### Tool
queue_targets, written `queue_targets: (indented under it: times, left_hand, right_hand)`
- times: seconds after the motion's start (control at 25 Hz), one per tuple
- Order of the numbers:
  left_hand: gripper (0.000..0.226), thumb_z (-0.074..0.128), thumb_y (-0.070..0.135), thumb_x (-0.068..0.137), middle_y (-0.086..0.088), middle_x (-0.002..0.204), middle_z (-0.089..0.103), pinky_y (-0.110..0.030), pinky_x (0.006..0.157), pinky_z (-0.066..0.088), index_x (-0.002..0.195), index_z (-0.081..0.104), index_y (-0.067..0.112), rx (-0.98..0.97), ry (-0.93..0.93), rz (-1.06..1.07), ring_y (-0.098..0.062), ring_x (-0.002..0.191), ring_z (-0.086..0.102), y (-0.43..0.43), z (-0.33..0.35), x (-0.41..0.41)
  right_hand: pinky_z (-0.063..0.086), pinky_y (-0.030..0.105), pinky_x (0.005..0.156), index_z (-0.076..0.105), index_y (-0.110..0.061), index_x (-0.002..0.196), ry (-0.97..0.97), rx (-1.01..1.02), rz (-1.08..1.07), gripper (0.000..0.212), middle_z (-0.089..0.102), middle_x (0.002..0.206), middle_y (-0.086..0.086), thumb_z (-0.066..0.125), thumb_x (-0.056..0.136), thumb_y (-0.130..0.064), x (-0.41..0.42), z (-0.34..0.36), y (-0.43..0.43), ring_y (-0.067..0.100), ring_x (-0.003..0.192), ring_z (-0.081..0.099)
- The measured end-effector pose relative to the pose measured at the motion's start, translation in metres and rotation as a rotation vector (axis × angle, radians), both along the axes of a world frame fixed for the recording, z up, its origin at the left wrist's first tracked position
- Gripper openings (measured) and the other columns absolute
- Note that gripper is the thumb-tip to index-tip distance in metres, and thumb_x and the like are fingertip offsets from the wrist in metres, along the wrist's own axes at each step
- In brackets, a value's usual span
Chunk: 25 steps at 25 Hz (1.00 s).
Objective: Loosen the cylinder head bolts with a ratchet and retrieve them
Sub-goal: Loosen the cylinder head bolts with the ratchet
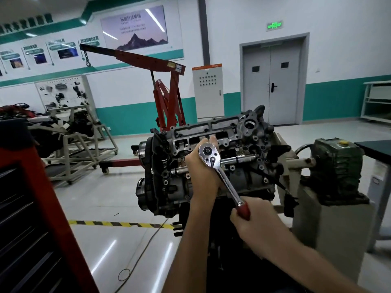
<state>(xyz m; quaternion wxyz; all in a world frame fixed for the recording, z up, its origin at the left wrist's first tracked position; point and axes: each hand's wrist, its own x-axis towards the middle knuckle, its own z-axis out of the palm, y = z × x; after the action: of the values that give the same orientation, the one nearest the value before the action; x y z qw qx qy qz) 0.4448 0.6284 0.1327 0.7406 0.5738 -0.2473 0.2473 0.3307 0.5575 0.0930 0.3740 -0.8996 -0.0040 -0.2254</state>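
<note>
Centrally, a bare engine [175,187] sits on a work stand, its cylinder head [232,126] uppermost and tilted toward the viewer. A chrome ratchet [224,178] lies over the middle of the cylinder head, with the round drive head up and the shaft running down and to the right. The left hand [201,174] cups the drive head from behind and beneath. Its fingertips [213,140] show above the head, and the thumb lies along the head's left edge. This hand hides the socket and the bolt beneath it, so it cannot be told which bolt is engaged. The right hand [251,218] grips the ratchet's red handle [243,209], fingers curled fully around it.

To the right of the engine, a green gearbox [336,166] joins the stand by a horizontal shaft. Behind the engine stands a red engine hoist [163,85], with its boom reaching left and a chain and hook at the tip. A red tool cabinet [31,208] fills the lower left. A yellow-and-black floor stripe [118,224] runs beneath the engine. A pale electrical cabinet [208,92] and a grey double door [273,81] stand at the far wall.
</note>
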Motion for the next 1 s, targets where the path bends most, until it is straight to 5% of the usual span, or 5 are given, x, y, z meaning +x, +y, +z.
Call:
queue_targets:
  times: [0.12,0.28,0.4,0.68,1.0]
  left_hand:
    - [0.048,0.055,0.022,0.093,0.016,0.044,0.037,-0.018,0.048,0.028,0.049,0.043,0.035,0.177,-0.215,-0.003,-0.001,0.045,0.031,0.014,0.002,0.008]
    - [0.034,0.050,-0.006,0.076,0.019,0.053,0.057,-0.020,0.052,0.038,0.068,0.070,0.020,0.276,-0.317,-0.052,0.001,0.052,0.047,0.018,0.005,0.009]
    - [0.042,0.048,-0.005,0.082,0.016,0.052,0.049,-0.019,0.051,0.030,0.061,0.060,0.030,0.207,-0.268,-0.057,0.000,0.051,0.037,0.018,-0.002,0.005]
    - [0.039,0.056,0.011,0.094,0.019,0.051,0.037,-0.023,0.057,0.034,0.063,0.038,0.027,-0.115,-0.065,0.070,0.003,0.053,0.031,-0.008,0.001,-0.001]
    - [0.047,0.057,0.012,0.094,0.013,0.041,0.032,-0.016,0.047,0.024,0.049,0.043,0.016,0.260,-0.216,-0.015,-0.001,0.042,0.026,0.024,0.005,0.012]
  right_hand:
    - [0.046,0.017,0.050,0.053,-0.018,0.067,0.103,-0.425,0.080,0.018,0.055,0.060,-0.003,0.057,0.084,-0.016,0.011,0.056,-0.057,0.007,0.048,0.049]
    - [0.046,0.015,0.055,0.056,-0.018,0.074,0.054,-1.021,0.039,0.011,0.056,0.058,-0.007,0.056,0.085,-0.021,0.035,0.137,-0.101,0.001,0.050,0.052]
    - [0.047,0.017,0.055,0.050,-0.024,0.066,0.088,-0.823,0.026,0.021,0.054,0.056,-0.006,0.057,0.085,-0.019,0.025,0.101,-0.087,0.004,0.050,0.052]
    - [0.029,0.013,0.037,0.042,-0.018,0.053,-0.033,0.129,-0.033,0.033,0.044,0.048,-0.003,0.059,0.081,-0.013,0.005,-0.007,0.020,0.007,0.035,0.041]
    - [0.038,0.014,0.048,0.043,-0.026,0.066,-0.001,-0.848,0.130,0.023,0.049,0.052,-0.009,0.056,0.086,-0.023,0.029,0.110,-0.088,0.000,0.044,0.048]
